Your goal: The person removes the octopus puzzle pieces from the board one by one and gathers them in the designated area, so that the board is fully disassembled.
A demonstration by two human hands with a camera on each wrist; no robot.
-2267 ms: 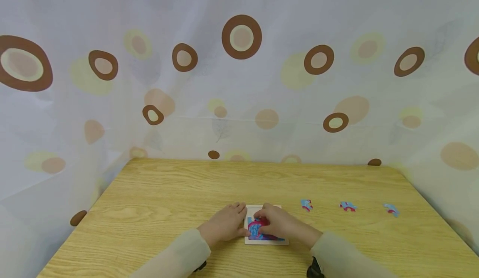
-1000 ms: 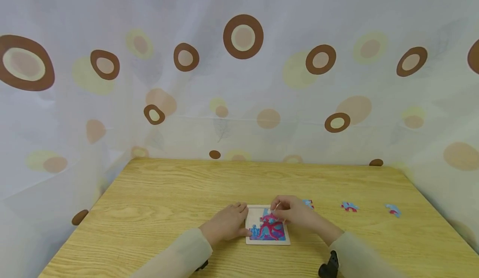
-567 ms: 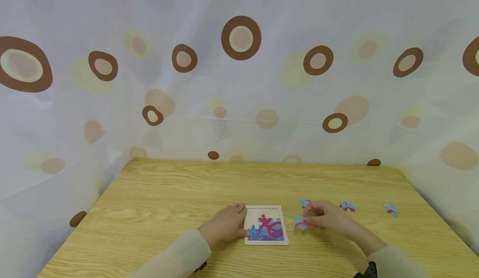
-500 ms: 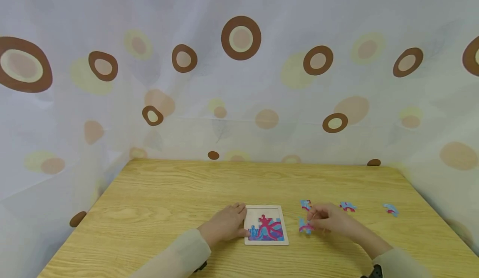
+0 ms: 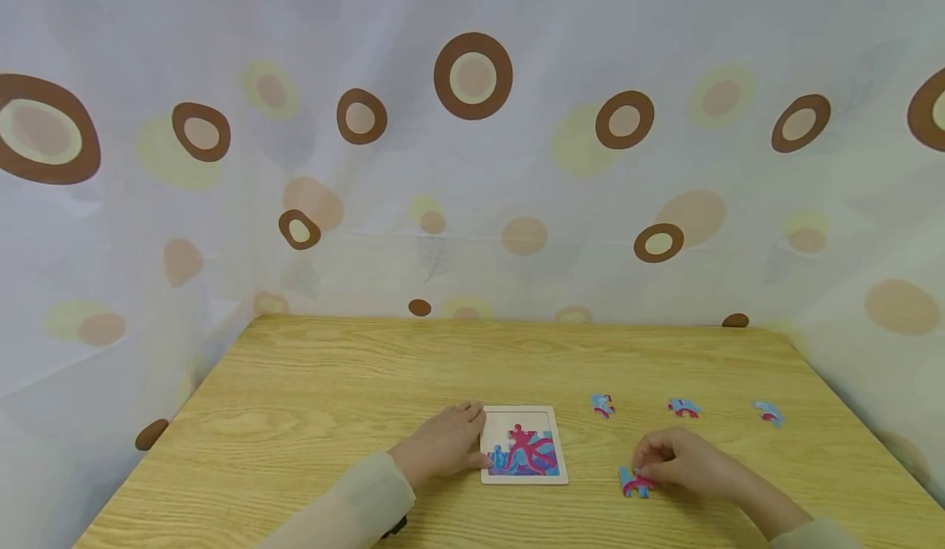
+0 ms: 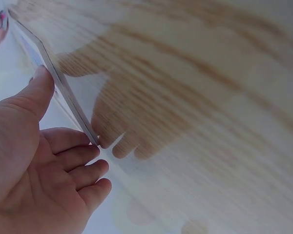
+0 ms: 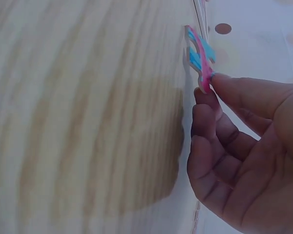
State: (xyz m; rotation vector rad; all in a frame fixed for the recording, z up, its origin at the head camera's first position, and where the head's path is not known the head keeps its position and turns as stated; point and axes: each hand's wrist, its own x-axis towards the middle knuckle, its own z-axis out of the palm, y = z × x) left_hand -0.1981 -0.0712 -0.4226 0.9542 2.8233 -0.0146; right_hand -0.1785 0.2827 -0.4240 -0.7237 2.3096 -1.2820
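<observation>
My right hand (image 5: 687, 460) pinches a blue and pink jigsaw piece (image 5: 629, 483) between thumb and fingertips, low over the table to the right of the puzzle tray. In the right wrist view the jigsaw piece (image 7: 201, 61) stands edge-on beyond the thumb tip. My left hand (image 5: 441, 444) rests along the left side of the wooden puzzle tray (image 5: 563, 467). Seen from the left wrist, the thumb lies on the frame's edge and relaxed fingers touch its side. Joined pieces showing a pink octopus (image 5: 530, 450) fill the tray's lower part; bare wood shows in its upper part.
Three loose jigsaw pieces lie in a row right of the tray: a near one (image 5: 603, 405), a middle one (image 5: 684, 408) and a far-right one (image 5: 769, 414). A patterned curtain (image 5: 472, 204) hangs behind the wooden table (image 5: 354, 377).
My right hand has lifted a jigsaw piece out of the tray's upper right and carried it right and toward me. The left hand has stayed at the tray.
</observation>
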